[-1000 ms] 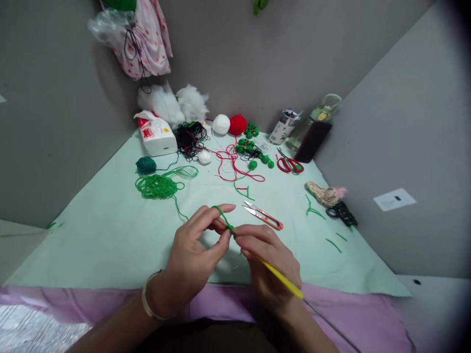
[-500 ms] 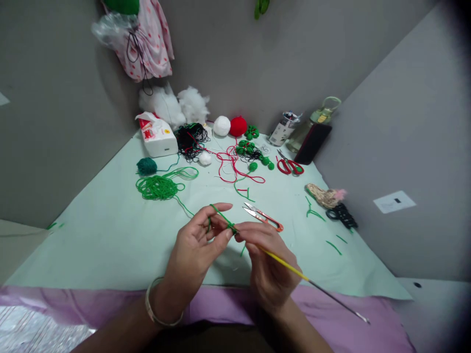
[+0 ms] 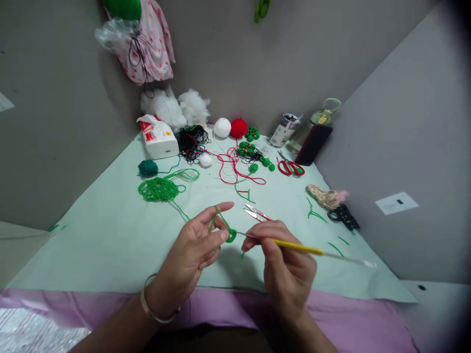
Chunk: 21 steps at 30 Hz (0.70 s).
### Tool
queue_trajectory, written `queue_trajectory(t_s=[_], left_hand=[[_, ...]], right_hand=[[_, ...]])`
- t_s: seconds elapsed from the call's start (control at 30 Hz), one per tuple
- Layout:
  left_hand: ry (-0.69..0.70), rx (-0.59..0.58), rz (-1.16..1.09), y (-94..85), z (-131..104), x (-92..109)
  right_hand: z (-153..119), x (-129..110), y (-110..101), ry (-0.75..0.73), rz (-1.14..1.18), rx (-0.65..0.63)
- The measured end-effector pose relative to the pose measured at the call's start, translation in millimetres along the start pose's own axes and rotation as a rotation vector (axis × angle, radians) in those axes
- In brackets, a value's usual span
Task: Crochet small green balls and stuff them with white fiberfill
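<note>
My left hand pinches a small green crocheted piece between thumb and fingers, with green yarn passing over its raised index finger. That yarn runs back to a loose green heap at the left. In my right hand is a crochet hook with a yellow grip; its thin tip reaches left to the green piece, and its far end is blurred. Behind the right hand lie small orange-handled thread snips, their handles partly hidden by it.
Farther back are a tissue pack, white stuffing, a white ball, a red yarn ball, red scissors, a pen cup and a phone. A beige crocheted piece lies right.
My right hand has moved right, away from my left hand, and the hook has turned closer to level. The green piece now shows more between the hands.
</note>
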<state>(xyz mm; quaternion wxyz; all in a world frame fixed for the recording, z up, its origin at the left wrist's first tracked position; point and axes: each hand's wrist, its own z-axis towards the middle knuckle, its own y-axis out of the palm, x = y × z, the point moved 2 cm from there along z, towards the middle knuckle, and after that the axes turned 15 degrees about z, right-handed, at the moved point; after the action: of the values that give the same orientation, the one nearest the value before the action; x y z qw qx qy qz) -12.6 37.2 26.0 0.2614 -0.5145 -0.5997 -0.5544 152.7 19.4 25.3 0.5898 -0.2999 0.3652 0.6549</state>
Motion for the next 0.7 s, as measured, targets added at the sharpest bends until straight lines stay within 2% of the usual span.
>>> queue_trajectory(t_s=[0.1, 0.27, 0.4, 0.53, 0.7], left_hand=[[0.058, 0.010, 0.082, -0.8, -2, -3], [0.079, -0.038, 0.136, 1.2, -5, -13], [0.091, -0.021, 0.137, 0.6, -2, -13], [0.048, -0.024, 0.087, 1.6, -1, -7], [-0.024, -0.092, 0.009, 2.5, -1, -4]], right_hand=[[5, 1, 1, 0.120, 0.227, 0.087], [8, 11, 6, 0.214, 0.330, 0.026], [6, 14, 6, 0.172, 0.278, 0.025], [5, 10, 5, 0.106, 0.217, -0.016], [5, 10, 4, 0.182, 0.368, -0.001]])
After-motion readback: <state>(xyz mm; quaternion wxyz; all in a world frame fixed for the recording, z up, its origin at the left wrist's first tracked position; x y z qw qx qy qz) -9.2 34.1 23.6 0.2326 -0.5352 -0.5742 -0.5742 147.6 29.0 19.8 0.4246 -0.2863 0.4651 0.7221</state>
